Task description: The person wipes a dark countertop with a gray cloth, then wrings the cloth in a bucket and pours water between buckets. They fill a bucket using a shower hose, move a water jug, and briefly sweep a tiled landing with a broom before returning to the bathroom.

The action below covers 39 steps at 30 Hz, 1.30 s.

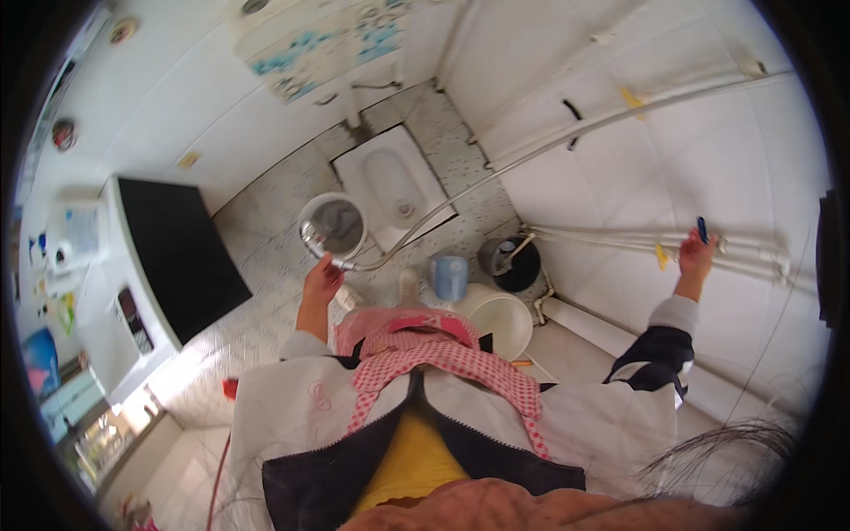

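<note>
My left hand (323, 279) grips a shower head (313, 233) near where its hose joins. The head is over a white bucket (333, 224) with greyish contents; whether water runs from it is hard to see. From the handle, a flexible shower hose (495, 174) bends across to the right wall. Off to the right, my right hand (696, 259) has its fingers around the base of a blue valve lever (702, 229) on the white wall pipes (617, 236).
A squat toilet (392, 174) is set into the tiled floor. By my feet stand a blue container (449, 277), a dark bucket (524, 265) holding a handled tool, and a cream bucket (499, 322). A white washing machine (109, 318) with a dark panel is at left.
</note>
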Motion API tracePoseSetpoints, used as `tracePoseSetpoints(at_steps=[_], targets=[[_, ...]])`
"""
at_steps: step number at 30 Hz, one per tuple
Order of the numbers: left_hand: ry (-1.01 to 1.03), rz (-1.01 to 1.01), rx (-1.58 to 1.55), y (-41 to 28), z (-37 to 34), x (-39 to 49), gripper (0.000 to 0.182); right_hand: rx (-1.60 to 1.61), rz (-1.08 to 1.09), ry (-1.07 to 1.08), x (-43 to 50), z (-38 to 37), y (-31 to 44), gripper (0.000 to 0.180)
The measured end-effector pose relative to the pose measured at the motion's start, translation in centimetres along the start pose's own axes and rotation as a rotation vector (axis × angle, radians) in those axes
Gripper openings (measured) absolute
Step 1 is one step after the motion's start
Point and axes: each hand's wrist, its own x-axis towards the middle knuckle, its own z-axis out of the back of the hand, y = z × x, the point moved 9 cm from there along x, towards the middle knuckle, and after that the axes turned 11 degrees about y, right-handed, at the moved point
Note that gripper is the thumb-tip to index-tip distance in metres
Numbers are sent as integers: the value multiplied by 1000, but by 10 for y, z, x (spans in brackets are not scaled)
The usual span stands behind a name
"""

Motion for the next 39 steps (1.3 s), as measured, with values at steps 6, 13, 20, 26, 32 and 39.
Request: tracePoseSetpoints(at_steps=[6, 13, 20, 26, 32, 39], targets=[[-21, -68, 24, -1, -18, -42, 22, -3, -104, -10, 21, 29, 9, 52], [-3, -64, 11, 10, -21, -56, 24, 46, -22, 16, 36, 25, 25, 46], [41, -36, 28, 12, -14, -56, 24, 74, 23, 69, 33, 15, 25, 37], [62, -43, 32, 11, -11, -49, 26, 53, 12, 75, 32, 11, 26, 31], [-9, -40, 28, 11, -19, -53, 24, 21, -1, 62, 34, 16, 27, 28], [41, -22, 33, 13, -17, -50, 25, -16, 12, 14, 35, 19, 28, 27]])
